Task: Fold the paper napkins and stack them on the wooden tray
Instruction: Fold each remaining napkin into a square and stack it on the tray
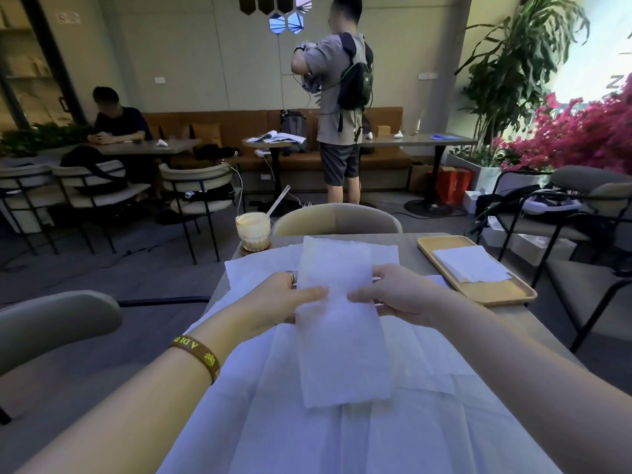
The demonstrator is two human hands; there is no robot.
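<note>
Both hands, left hand (284,302) and right hand (393,295), pinch the long folded napkin (338,323) by its side edges above the loose napkins (307,432). Rightward and beyond sits the wooden tray (506,292). Uneven pulling could skew the fold.

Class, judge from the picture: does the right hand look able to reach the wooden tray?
Probably yes: the wooden tray lies to the right hand's own side, nothing standing between them, though that hand and the left hand pinch a napkin.
</note>
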